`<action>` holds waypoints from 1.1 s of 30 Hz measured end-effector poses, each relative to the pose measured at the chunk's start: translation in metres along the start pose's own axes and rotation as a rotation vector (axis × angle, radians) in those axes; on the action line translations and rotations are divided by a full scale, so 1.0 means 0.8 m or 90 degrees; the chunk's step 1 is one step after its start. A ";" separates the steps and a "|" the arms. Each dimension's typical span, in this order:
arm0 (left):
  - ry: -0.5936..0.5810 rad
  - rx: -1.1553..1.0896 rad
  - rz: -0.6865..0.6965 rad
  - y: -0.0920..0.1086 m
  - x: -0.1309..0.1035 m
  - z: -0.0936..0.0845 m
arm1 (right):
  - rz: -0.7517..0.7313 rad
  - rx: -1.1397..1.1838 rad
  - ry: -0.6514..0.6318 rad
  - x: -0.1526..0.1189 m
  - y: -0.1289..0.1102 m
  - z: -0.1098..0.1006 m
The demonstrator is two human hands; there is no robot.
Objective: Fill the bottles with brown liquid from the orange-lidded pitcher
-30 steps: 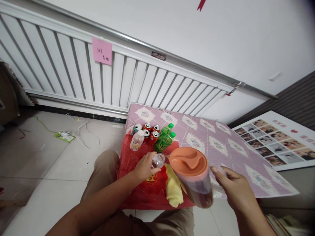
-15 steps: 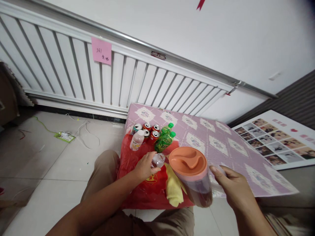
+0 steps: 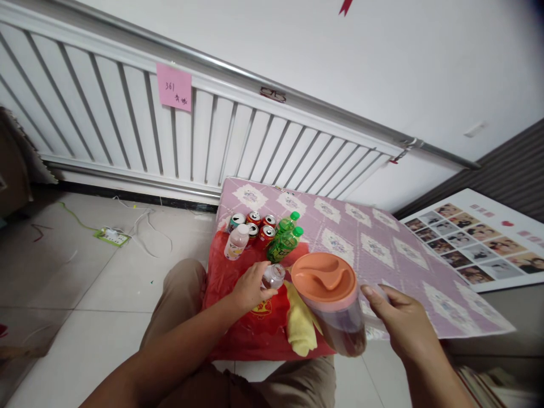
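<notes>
My left hand [image 3: 251, 288] is closed around a small clear bottle [image 3: 274, 276] with its mouth uncapped. In my right hand [image 3: 397, 317] is the handle of a clear pitcher [image 3: 342, 328] with an orange lid [image 3: 324, 276]. Dark liquid lies in the lower part of the pitcher. The pitcher is tilted, its spout side close to the bottle's mouth; whether they touch I cannot tell. Below them a yellow cloth [image 3: 301, 326] rests on a red plastic sheet [image 3: 229, 340]. Beyond my left hand stands a pale pink bottle [image 3: 237, 242] with a white cap.
Several opened drink cans [image 3: 267, 233] stand behind the pink bottle, beside two green capped bottles [image 3: 285, 245]. A purple patterned cover [image 3: 365, 241] spreads to the right. A white radiator [image 3: 204, 127] lines the wall. On the left floor lies a power strip [image 3: 111, 236] with cables.
</notes>
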State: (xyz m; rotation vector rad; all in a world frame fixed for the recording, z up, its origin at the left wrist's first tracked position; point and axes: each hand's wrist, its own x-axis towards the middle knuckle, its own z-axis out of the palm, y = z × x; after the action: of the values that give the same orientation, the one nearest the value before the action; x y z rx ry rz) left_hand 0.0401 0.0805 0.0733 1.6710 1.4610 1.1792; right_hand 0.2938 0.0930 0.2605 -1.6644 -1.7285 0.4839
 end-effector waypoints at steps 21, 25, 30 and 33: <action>0.000 -0.004 -0.001 -0.001 0.000 0.001 | 0.026 0.011 -0.027 -0.003 -0.007 0.000; -0.004 -0.002 0.001 -0.004 0.001 0.003 | 0.030 0.021 -0.031 -0.001 -0.005 0.000; -0.004 -0.001 0.000 -0.004 0.001 0.003 | 0.036 0.020 -0.060 0.005 0.002 -0.001; -0.001 -0.001 -0.003 -0.004 0.001 0.002 | 0.038 0.027 -0.054 0.006 -0.001 0.000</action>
State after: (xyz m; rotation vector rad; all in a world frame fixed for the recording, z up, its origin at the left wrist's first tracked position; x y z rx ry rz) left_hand 0.0405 0.0818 0.0703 1.6656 1.4621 1.1753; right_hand 0.2935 0.0974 0.2622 -1.6912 -1.7207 0.6236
